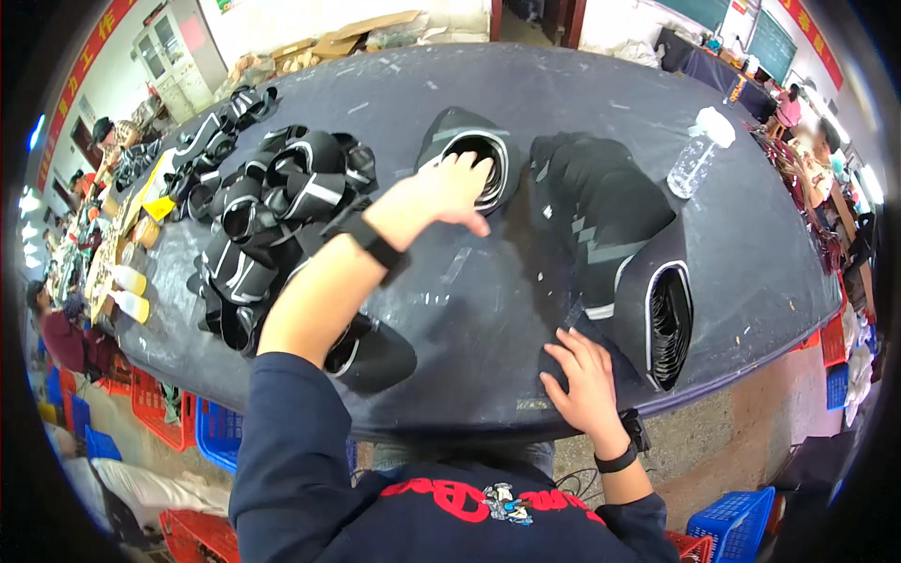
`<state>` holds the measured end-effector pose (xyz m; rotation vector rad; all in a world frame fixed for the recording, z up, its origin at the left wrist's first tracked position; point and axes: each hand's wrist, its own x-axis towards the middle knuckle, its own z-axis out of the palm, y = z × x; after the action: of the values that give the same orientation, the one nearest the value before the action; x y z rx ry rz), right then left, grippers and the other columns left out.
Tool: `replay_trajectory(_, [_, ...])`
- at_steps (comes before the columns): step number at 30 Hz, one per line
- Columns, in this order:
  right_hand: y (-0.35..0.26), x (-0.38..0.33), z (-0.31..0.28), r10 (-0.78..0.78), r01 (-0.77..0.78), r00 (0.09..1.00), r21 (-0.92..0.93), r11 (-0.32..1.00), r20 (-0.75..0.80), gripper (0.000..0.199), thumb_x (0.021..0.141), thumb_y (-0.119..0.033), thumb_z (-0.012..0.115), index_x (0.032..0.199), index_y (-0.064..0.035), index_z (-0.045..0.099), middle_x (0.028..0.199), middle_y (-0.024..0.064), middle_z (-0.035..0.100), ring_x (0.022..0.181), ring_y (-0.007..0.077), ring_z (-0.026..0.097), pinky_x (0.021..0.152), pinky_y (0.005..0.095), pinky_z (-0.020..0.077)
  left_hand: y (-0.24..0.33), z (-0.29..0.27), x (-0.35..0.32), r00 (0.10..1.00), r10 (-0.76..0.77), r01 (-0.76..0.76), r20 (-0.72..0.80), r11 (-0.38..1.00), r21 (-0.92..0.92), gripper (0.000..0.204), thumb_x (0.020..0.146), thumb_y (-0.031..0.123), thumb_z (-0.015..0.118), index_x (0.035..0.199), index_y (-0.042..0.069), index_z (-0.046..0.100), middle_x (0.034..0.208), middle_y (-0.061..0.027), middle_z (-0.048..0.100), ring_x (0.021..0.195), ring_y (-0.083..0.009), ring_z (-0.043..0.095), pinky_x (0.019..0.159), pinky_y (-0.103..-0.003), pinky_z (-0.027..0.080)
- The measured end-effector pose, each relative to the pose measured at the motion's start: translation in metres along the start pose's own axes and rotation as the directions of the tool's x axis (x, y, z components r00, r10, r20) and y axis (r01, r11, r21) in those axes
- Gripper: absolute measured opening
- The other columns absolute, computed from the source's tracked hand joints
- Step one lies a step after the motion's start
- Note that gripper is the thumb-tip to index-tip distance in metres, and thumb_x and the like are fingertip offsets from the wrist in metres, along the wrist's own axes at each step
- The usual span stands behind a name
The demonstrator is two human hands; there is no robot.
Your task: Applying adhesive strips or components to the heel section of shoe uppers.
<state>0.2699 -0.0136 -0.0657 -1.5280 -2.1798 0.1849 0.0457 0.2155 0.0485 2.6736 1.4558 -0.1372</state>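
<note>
My left hand [457, 192] reaches across the table to a short nest of curved black fabric pieces with pale trim [455, 127]. Its fingertips are at the rim of the hollow end, and the thumb stands apart from the fingers. Whether the fingertips press on the rim is hard to see. My right hand [584, 383] rests near the table's front edge, fingers spread, with nothing in it. Just beyond it lies a long row of the same pieces nested together [610, 211], its open, layered end facing me. A loose black piece [377, 358] lies under my left forearm.
A heap of loose black pieces [282, 188] covers the left of the dark table [488, 319]. A clear spray bottle with a white top [696, 155] stands at the right. Yellowish bottles [129, 293] are at the left edge. Blue [218, 433] and red crates [161, 405] sit below; people work on both sides.
</note>
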Motion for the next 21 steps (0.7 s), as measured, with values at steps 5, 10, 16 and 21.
replay_trajectory(5, [0.000, -0.005, 0.001, 0.025, -0.025, 1.000, -0.017, 1.000, -0.016, 0.041, 0.076, -0.017, 0.066, 0.114, -0.0073, 0.057, 0.127, 0.0124, 0.050, 0.123, 0.0305, 0.043, 0.101, 0.0442, 0.0318, 0.010, -0.033, -0.132, 0.965, -0.015, -0.067, -0.261, 0.951, -0.301, 0.046, 0.081, 0.033, 0.068, 0.107, -0.002, 0.053, 0.094, -0.0201, 0.064, 0.090, -0.0312, 0.064, 0.078, -0.038, 0.050])
replay_trajectory(10, [-0.019, -0.005, 0.006, 0.031, -0.030, 0.999, 0.053, 0.998, -0.029, 0.034, 0.077, -0.017, 0.066, 0.109, -0.0064, 0.059, 0.119, 0.0123, 0.055, 0.119, 0.0307, 0.046, 0.099, 0.0440, 0.0336, -0.008, 0.086, -0.224, 0.824, -0.456, 0.372, -0.336, 0.883, -0.285, 0.037, 0.078, 0.032, 0.069, 0.086, 0.000, 0.054, 0.079, -0.0186, 0.060, 0.075, -0.0372, 0.059, 0.065, -0.041, 0.047])
replay_trajectory(16, [-0.081, -0.001, 0.004, -0.026, -0.160, 0.971, 0.723, 0.672, 0.239, 0.038, 0.084, -0.017, 0.063, 0.117, -0.0017, 0.055, 0.115, 0.0152, 0.059, 0.110, 0.0285, 0.055, 0.093, 0.0375, 0.0421, 0.033, 0.110, -0.245, 0.739, -0.527, -0.191, -0.420, 0.434, -0.880, 0.022, 0.084, -0.003, 0.056, 0.105, -0.001, 0.060, 0.090, -0.0139, 0.064, 0.081, -0.0230, 0.062, 0.073, -0.028, 0.047])
replay_trajectory(21, [-0.103, 0.009, 0.011, -0.105, -0.183, 0.970, 0.945, 0.270, 0.218, 0.068, 0.083, -0.019, 0.065, 0.139, -0.0015, 0.030, 0.133, 0.0187, 0.045, 0.117, 0.0264, 0.049, 0.097, 0.0363, 0.0385, 0.052, 0.098, -0.272, 0.933, 0.003, -0.341, -0.361, 0.332, -0.879, 0.023, 0.075, -0.006, 0.058, 0.098, -0.005, 0.064, 0.103, -0.0119, 0.066, 0.096, -0.0212, 0.062, 0.087, -0.032, 0.045])
